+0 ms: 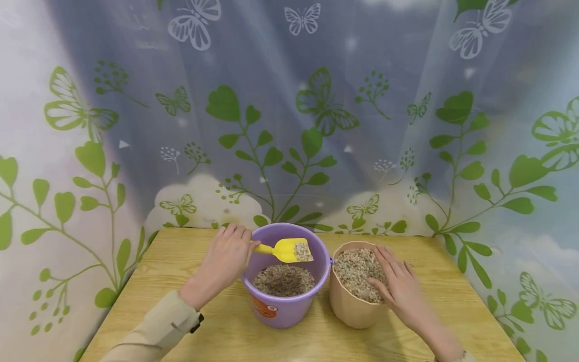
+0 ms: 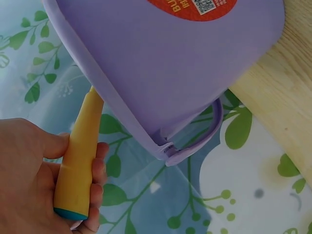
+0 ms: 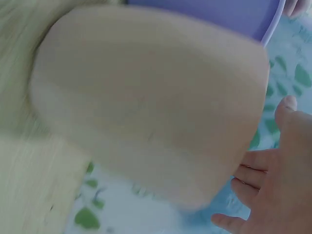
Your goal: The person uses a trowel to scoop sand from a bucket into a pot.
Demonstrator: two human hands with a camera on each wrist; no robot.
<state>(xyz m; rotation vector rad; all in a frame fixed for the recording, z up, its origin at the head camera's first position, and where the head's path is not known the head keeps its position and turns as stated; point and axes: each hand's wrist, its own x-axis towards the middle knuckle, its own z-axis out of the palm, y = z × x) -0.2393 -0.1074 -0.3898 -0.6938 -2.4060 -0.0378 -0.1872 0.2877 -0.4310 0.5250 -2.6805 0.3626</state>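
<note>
My left hand (image 1: 228,251) grips the handle of a yellow toy shovel (image 1: 284,250), fingers wrapped around it. In the left wrist view that handle (image 2: 78,161) ends in a teal cap. The blade carries some coarse gravel (image 1: 302,251) and is over the mouth of a purple bucket (image 1: 322,261), with more gravel (image 1: 282,281) inside. To the right stands a beige pot (image 1: 353,311), filled close to its rim with gravel (image 1: 357,269). My right hand (image 1: 402,284) lies across that pot's right rim, its fingers extended; in the right wrist view they appear beside the rim.
Both containers stand side by side on a wooden table (image 1: 190,322). A curtain (image 1: 280,171) printed with leaves and butterflies hangs behind the table and along its sides. The bucket's handle (image 2: 209,126) hangs down at its side.
</note>
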